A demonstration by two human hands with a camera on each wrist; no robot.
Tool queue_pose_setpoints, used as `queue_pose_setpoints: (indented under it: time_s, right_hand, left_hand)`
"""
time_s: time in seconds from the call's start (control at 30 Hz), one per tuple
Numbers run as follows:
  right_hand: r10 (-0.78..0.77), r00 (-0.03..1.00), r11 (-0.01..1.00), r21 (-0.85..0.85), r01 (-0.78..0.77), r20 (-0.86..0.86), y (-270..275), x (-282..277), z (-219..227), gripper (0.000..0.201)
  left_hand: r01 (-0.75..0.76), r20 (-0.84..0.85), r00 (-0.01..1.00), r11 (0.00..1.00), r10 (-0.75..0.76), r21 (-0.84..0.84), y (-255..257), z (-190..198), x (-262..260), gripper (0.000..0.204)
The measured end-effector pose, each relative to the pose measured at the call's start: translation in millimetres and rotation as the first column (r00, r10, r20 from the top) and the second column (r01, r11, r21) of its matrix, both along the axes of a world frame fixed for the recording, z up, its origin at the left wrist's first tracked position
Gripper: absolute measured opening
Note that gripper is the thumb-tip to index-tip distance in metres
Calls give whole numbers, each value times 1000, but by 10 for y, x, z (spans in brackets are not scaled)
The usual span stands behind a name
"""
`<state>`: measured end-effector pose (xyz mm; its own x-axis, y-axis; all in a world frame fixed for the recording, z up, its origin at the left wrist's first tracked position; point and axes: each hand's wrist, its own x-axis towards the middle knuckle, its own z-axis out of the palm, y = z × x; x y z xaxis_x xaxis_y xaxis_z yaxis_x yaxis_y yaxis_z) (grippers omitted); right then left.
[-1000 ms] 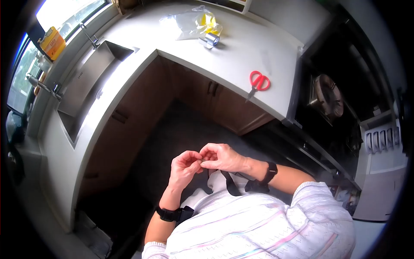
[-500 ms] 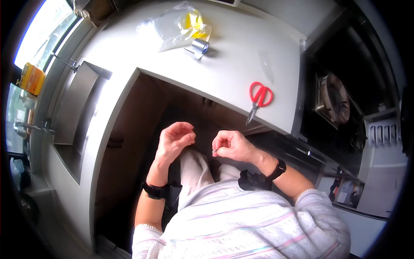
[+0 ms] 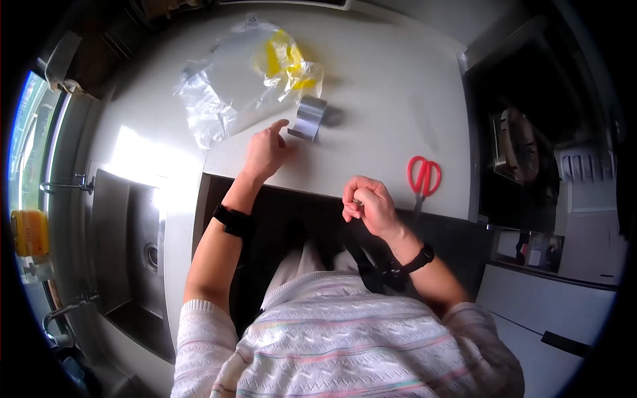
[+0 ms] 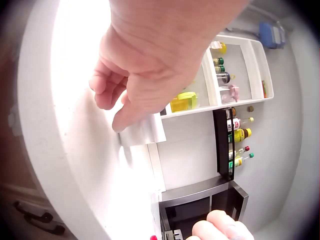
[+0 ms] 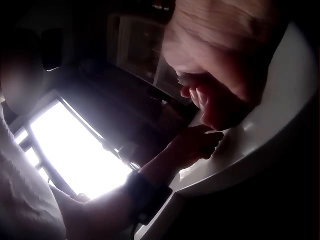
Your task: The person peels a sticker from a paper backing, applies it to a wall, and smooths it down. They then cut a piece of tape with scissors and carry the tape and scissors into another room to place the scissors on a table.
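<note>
The left hand (image 3: 267,151) reaches over the counter beside a silver roll of tape (image 3: 308,118), index finger extended towards its left side; whether they touch cannot be told. In the left wrist view the left hand (image 4: 150,65) has loosely bent fingers, with the tape roll (image 4: 145,132) partly hidden behind the thumb. Held over the counter's front edge, the right hand (image 3: 373,207) has curled fingers pinching a small metallic object (image 3: 357,201). In the right wrist view the right hand (image 5: 220,65) is dim, and the small object (image 5: 187,79) shows at its fingers.
Behind the tape lies a crumpled clear plastic bag (image 3: 229,86) with yellow parts. Red-handled scissors (image 3: 423,178) lie to the right near the counter edge. A steel sink (image 3: 139,252) is at left; a stove (image 3: 517,149) stands at right.
The hands have parted. The left hand moved forward onto the counter area beside the tape; the right stayed back with the small object. The view has shifted, bringing the counter nearer.
</note>
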<state>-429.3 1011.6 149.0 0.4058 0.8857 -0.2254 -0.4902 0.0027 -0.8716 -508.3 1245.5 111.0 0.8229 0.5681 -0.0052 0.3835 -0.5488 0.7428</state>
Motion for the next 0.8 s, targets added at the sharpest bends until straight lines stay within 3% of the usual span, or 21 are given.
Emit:
queue_pose_setpoints:
  time_s: [0.13,0.2,0.27,0.33,0.5,0.63,0.8]
  right_hand:
    - [-107,994,989,-105,103,-34,127,135,-124,14]
    - [-139,988,975,-163,149,70,207,224,-179,14]
    - [-151,986,977,-139,159,72,297,320,-237,12]
    - [-164,968,966,-169,197,192,434,401,-251,16]
    - [-139,943,953,-218,211,304,724,598,-327,34]
    - [-108,941,955,-228,187,320,912,686,-375,36]
    - [-58,987,969,-228,91,151,1009,710,-402,30]
  left_hand:
    - [67,-16,997,992,-69,-108,184,-89,358,53]
    - [79,40,997,982,-73,-174,251,-140,437,50]
    - [100,51,995,962,-90,-253,296,-160,477,41]
    - [140,79,990,894,-117,-425,356,-178,515,29]
    - [119,61,993,850,-102,-514,398,-167,595,13]
    - [97,30,995,823,-97,-559,370,-18,582,13]
    - [93,17,995,801,-103,-592,327,26,520,9]
